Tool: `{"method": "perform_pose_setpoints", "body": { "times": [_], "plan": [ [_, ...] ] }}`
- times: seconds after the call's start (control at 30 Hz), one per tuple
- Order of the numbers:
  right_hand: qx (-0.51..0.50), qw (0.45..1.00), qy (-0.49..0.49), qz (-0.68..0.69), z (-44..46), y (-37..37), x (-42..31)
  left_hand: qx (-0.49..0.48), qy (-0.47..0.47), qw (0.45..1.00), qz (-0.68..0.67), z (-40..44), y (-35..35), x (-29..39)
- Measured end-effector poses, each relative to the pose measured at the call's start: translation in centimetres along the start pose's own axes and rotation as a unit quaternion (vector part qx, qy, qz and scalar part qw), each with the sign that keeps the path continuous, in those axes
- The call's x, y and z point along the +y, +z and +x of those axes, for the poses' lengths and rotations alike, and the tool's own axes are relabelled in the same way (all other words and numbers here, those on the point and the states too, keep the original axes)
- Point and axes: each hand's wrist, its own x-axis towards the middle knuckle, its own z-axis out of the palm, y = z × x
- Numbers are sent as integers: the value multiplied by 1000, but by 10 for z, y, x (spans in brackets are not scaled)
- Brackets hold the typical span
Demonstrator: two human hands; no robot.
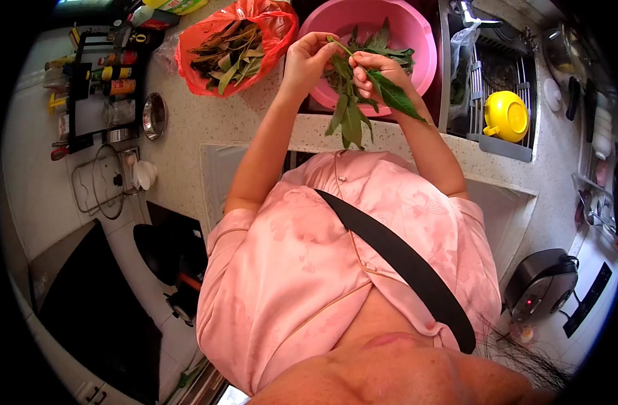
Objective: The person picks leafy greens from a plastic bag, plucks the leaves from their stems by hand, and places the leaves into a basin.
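Over the near left rim of a pink basin (427,50), my left hand (310,59) pinches the tip of a leafy green stem (341,46). My right hand (380,71) is closed round the same greens a little to the right, with a broad dark leaf (395,94) sticking out below it. Long leaves (351,125) hang down between the hands, past the basin's near edge. More green leaves (383,44) lie inside the basin. Left of it, a red plastic bag (276,34) stands open, holding brownish-green leaves (231,57).
Right of the basin, a yellow bowl (506,116) rests on a metal rack (478,88). A steel bowl (155,116) is at the left, near a rack of bottles (120,88). A dark appliance (540,287) stands at the lower right.
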Motion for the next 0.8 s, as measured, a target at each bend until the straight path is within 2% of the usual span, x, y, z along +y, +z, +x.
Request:
{"method": "perform_pose_setpoints", "body": {
  "times": [0.13,0.23,0.3,0.33,0.4,0.47,0.53,0.57,0.6,0.67,0.7,0.73,0.8],
  "plan": [
    [40,999,20,3,1,-8,1,-8,-41,999,30,-1,-1,-10],
    [90,994,-12,-63,0,-9,1,-20,-45,999,-1,-3,2,-15],
    [197,966,-107,-130,3,-12,4,-17,-33,999,22,-3,10,-18],
    [196,966,-105,-131,5,-13,5,-15,-34,999,21,-4,13,-18],
    [281,920,-182,-203,10,-17,7,-2,-54,998,-21,-6,17,-16],
    [341,905,-211,-142,11,-40,4,17,-53,998,-27,-4,12,-19],
    [318,922,-201,-94,3,-48,-2,23,-26,997,-64,-2,1,-21],
    [263,938,-156,-164,-4,-49,-5,20,-31,996,-79,-2,-3,-22],
    [261,939,-154,-164,-9,-40,-7,23,-31,996,-78,-4,-6,-21],
    [192,922,-25,-336,-19,-17,-9,12,-44,992,-115,-5,-9,-19],
    [165,898,-50,-404,-21,-9,-3,9,-44,992,-116,-4,-9,-20],
    [168,897,-51,-405,-18,-8,3,7,-33,991,-131,-4,-8,-22],
    [139,829,-114,-529,-13,-9,14,2,-22,989,-146,-4,-7,-22]
  ]
}}
